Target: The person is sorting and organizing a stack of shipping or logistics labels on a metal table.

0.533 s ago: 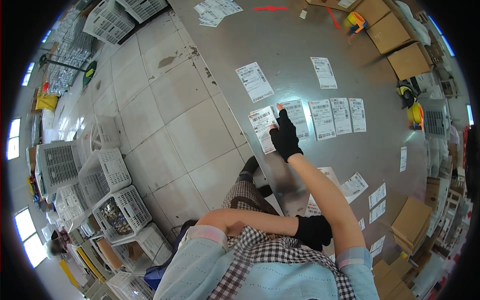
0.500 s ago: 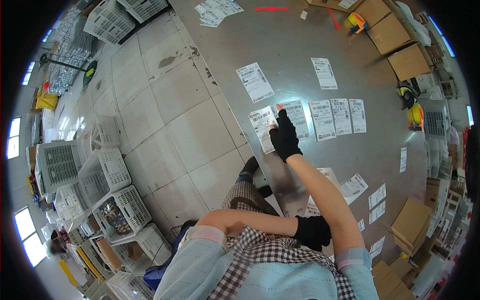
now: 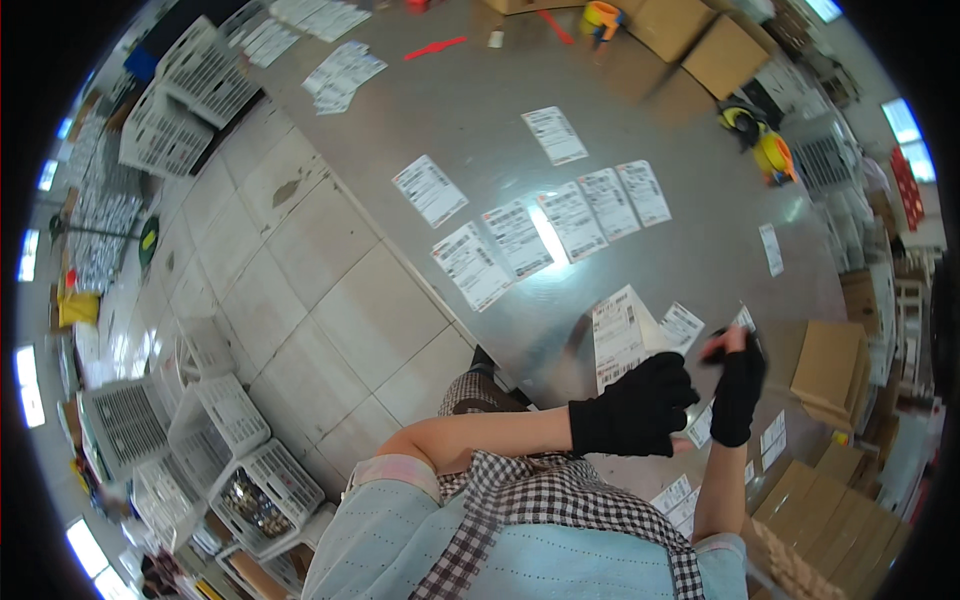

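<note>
My left hand (image 3: 640, 405), in a black fingerless glove, has its fingers curled at the lower edge of a white printed label sheet (image 3: 618, 335). What its fingertips hold, if anything, is hidden. Just to its right is my right hand (image 3: 738, 390), gloved the same way, with bent fingers smeared by motion. Its fingertips are beside a small white label (image 3: 743, 317); I cannot tell whether they grip it. Another small label (image 3: 683, 327) lies between the sheet and that hand. Further off, several shipping labels (image 3: 572, 222) form a row on the grey metal table (image 3: 500, 370).
Two separate labels lie beyond the row, and a fan of labels (image 3: 342, 77) at the far left. Tape dispensers (image 3: 775, 158) and cardboard boxes (image 3: 832, 362) line the right side. White plastic crates (image 3: 265, 495) stand on the tiled floor at left.
My right hand has left the row of labels and come back beside my left hand. The left hand has come further into view over the sheet. The whole view has turned.
</note>
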The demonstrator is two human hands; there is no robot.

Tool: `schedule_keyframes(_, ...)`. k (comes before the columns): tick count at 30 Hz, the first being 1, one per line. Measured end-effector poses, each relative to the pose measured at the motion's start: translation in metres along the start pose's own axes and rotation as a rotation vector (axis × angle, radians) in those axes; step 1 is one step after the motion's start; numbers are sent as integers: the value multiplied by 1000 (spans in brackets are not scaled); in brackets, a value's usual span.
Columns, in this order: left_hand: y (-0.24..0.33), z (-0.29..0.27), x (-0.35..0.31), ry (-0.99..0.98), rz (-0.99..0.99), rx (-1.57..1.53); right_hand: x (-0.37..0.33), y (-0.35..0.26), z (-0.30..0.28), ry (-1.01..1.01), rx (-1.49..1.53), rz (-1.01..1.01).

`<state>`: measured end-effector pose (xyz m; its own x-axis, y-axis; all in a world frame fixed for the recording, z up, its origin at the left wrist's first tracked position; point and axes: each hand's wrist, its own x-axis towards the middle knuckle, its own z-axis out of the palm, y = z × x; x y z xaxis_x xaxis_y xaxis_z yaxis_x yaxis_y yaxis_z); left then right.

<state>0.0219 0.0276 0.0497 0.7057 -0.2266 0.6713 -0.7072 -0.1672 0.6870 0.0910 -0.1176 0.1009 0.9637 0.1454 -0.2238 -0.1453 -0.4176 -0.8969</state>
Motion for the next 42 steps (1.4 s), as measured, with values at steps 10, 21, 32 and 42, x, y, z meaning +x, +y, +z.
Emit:
schedule_keyframes(10,24,34,51,-206,254,-214,-103,78,-32,-90,446,15)
schedule_keyframes(21,-25,36,0,-223,-931,-990,-114,46,-12,126,696,94)
schedule_keyframes(32,-26,41,37,-159,-1089,-1404,-134,58,0,137,524,159)
schedule_keyframes(42,-17,43,36,-239,-1052,-1121,-137,74,-6,82,507,140)
